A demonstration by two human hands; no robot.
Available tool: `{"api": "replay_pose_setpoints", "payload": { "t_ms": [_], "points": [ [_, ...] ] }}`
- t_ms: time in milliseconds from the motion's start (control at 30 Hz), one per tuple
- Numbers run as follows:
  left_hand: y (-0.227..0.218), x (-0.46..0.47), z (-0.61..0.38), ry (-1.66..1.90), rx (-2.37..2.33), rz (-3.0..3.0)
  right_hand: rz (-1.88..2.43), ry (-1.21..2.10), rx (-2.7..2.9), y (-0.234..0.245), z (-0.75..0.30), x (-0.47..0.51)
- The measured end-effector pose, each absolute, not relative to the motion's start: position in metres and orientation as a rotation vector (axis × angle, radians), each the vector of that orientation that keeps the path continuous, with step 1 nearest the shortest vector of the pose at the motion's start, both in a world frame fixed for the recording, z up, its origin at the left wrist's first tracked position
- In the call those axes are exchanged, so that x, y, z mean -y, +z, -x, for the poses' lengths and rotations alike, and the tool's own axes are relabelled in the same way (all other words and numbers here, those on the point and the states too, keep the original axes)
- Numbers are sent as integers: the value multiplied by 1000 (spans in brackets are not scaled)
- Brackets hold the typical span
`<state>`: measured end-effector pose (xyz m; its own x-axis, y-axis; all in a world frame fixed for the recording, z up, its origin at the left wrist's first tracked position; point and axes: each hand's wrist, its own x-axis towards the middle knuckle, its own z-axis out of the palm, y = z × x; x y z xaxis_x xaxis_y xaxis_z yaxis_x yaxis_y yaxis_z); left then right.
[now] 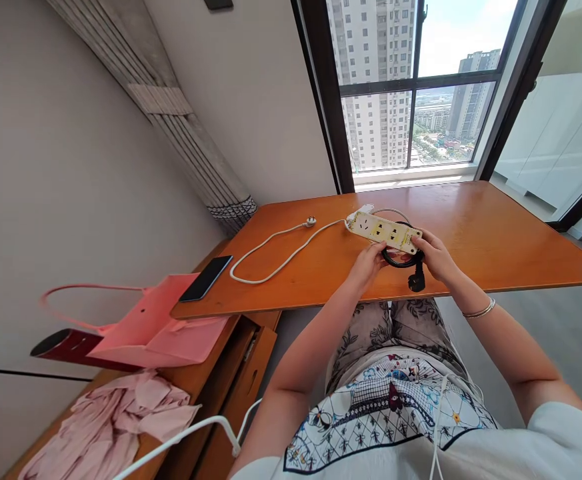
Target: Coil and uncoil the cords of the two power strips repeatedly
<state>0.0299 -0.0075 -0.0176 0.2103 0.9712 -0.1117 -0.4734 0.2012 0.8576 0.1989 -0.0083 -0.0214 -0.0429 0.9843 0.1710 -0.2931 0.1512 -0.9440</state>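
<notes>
A yellowish-white power strip with several sockets is held above the table's front part, tilted down to the right. My right hand is closed on its right end. My left hand is closed at its lower edge, with the fingertips partly hidden. Below the strip, a coiled black cable passes between both hands. Its black plug hangs beside my right fingers. From the strip's left end a white cord loops over the tabletop to a white plug.
The wooden table stands before a window. A dark phone lies at its left edge. Left of it are a pink bag, a dark red cylinder and crumpled pink cloth. A white cable crosses the lower left.
</notes>
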Motion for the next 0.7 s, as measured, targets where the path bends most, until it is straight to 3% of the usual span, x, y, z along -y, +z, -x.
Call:
{"api": "replay_pose_setpoints", "payload": {
  "t_ms": [700],
  "points": [
    [-24, -26, -49, 1152, -717, -675, 947, 1525, 1192, -23, -247, -27]
  ]
}}
